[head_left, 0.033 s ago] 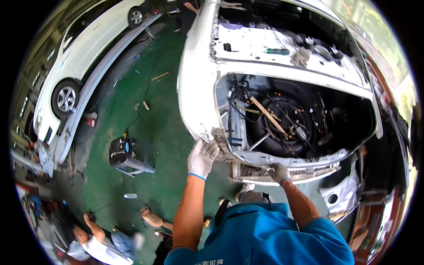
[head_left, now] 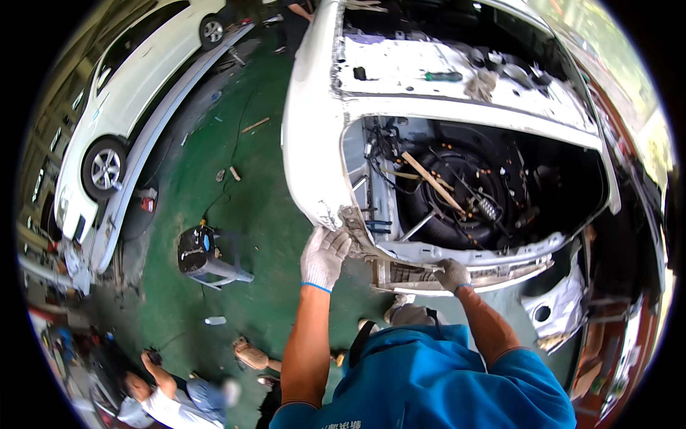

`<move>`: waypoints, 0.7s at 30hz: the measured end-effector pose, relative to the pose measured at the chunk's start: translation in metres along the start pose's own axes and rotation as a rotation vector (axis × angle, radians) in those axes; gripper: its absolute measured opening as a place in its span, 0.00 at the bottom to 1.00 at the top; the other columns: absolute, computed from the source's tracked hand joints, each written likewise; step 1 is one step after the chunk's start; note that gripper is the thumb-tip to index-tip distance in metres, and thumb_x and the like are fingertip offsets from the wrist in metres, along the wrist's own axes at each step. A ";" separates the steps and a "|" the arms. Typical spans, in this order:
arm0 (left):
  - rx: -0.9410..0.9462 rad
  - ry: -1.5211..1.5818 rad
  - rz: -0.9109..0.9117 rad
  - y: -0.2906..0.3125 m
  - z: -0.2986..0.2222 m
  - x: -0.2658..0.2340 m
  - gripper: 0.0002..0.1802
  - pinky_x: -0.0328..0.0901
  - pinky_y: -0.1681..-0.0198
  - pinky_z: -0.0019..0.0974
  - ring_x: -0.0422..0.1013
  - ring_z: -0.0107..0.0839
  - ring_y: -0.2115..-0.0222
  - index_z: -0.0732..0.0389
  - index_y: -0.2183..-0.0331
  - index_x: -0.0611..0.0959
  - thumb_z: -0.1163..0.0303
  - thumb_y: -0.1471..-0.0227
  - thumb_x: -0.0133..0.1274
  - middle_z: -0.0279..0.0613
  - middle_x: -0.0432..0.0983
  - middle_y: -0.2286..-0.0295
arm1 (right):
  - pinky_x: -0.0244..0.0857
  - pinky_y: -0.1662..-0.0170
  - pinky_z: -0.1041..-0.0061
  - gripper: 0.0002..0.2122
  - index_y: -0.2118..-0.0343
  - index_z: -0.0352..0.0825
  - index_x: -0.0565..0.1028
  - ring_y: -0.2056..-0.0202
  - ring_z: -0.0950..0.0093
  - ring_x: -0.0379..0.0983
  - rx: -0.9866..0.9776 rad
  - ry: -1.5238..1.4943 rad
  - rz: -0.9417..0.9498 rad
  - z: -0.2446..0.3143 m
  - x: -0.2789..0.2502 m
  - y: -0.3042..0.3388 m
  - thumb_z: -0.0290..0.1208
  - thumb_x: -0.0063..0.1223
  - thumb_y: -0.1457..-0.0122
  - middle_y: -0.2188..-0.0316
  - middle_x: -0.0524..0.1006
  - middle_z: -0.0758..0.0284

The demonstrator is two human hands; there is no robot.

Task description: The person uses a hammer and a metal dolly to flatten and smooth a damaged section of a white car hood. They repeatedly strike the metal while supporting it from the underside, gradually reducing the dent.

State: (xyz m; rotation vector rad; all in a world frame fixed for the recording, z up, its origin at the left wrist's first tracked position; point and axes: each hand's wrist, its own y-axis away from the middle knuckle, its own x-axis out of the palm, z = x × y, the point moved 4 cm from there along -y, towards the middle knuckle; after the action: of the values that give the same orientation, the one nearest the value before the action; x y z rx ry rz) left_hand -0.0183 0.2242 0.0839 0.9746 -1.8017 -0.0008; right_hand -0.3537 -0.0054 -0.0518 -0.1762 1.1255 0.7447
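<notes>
My left hand, in a pale knitted glove with a blue cuff, is closed on the lower rear corner of a white car body's rear quarter panel. Bare, scraped metal shows beside its fingers. My right hand, gloved too, is closed on the lip of the rear panel, below the open boot; its fingertips are partly hidden. Inside the boot well lie a black spare wheel, a wooden stick across it, and loose wiring. The bumper beam hangs under the right hand.
A screwdriver and a rag lie on the rear shelf. On the green floor stands a stool with a cable by it. Another white car sits beyond a long rail. A person is low at the left; another stands far off.
The view has shifted slightly, so the car sits a little further left in the picture. Both hands keep their places on the car body.
</notes>
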 end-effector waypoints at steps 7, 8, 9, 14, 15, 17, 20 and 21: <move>0.073 -0.222 0.001 0.010 -0.032 0.009 0.19 0.72 0.45 0.49 0.75 0.42 0.52 0.62 0.52 0.82 0.56 0.33 0.53 0.46 0.81 0.54 | 0.75 0.53 0.51 0.14 0.66 0.37 0.82 0.58 0.51 0.81 0.162 0.007 -0.074 0.003 -0.009 -0.036 0.42 0.52 0.40 0.63 0.83 0.53; 0.096 -0.277 0.026 0.010 -0.038 0.013 0.20 0.71 0.45 0.48 0.75 0.42 0.52 0.61 0.50 0.82 0.56 0.33 0.53 0.45 0.81 0.54 | 0.74 0.54 0.51 0.14 0.66 0.37 0.81 0.57 0.51 0.80 0.128 -0.008 -0.149 -0.004 -0.006 -0.038 0.43 0.53 0.39 0.63 0.83 0.53; 0.138 -0.392 -0.011 0.011 -0.049 0.014 0.23 0.70 0.44 0.48 0.75 0.42 0.49 0.62 0.46 0.78 0.57 0.34 0.54 0.45 0.80 0.50 | 0.74 0.54 0.51 0.14 0.66 0.37 0.80 0.57 0.51 0.80 0.147 -0.016 -0.168 -0.002 -0.004 -0.040 0.45 0.53 0.39 0.63 0.82 0.54; 0.535 -0.908 -0.230 -0.008 -0.092 0.073 0.35 0.68 0.39 0.50 0.73 0.46 0.45 0.69 0.40 0.73 0.57 0.40 0.63 0.51 0.74 0.45 | 0.71 0.56 0.51 0.17 0.69 0.38 0.78 0.59 0.50 0.78 0.183 -0.187 -0.220 -0.012 -0.011 -0.047 0.50 0.58 0.40 0.66 0.81 0.57; 0.500 -1.052 -0.252 -0.012 -0.095 0.101 0.38 0.65 0.37 0.49 0.70 0.45 0.42 0.71 0.38 0.71 0.56 0.39 0.62 0.51 0.71 0.42 | 0.72 0.57 0.53 0.15 0.67 0.39 0.80 0.59 0.51 0.79 0.264 -0.233 -0.147 -0.018 -0.007 -0.052 0.48 0.59 0.41 0.65 0.83 0.57; 0.539 -1.416 -0.197 -0.020 -0.109 0.139 0.41 0.60 0.33 0.43 0.67 0.42 0.39 0.70 0.35 0.67 0.58 0.40 0.62 0.53 0.69 0.39 | 0.72 0.56 0.55 0.14 0.66 0.38 0.81 0.58 0.52 0.80 0.276 -0.318 -0.040 -0.020 -0.003 -0.071 0.45 0.59 0.42 0.64 0.83 0.57; 0.565 -1.896 -0.150 -0.066 -0.102 0.159 0.43 0.61 0.34 0.41 0.65 0.40 0.37 0.68 0.33 0.64 0.59 0.41 0.61 0.51 0.65 0.36 | 0.73 0.54 0.57 0.13 0.62 0.38 0.81 0.57 0.52 0.80 0.262 -0.347 0.062 -0.031 -0.008 -0.106 0.41 0.57 0.42 0.63 0.84 0.55; 0.575 -2.094 -0.211 -0.085 -0.116 0.140 0.46 0.60 0.34 0.41 0.64 0.41 0.37 0.63 0.30 0.60 0.62 0.43 0.62 0.50 0.63 0.35 | 0.73 0.53 0.56 0.13 0.62 0.37 0.81 0.57 0.51 0.80 0.235 -0.379 0.061 -0.033 -0.004 -0.122 0.41 0.57 0.42 0.63 0.83 0.54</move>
State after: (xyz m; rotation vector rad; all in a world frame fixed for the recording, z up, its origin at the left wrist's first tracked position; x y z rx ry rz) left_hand 0.1065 0.1302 0.2108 1.7943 -3.6271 -1.0341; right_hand -0.3043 -0.1144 -0.0918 0.1928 0.8492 0.6596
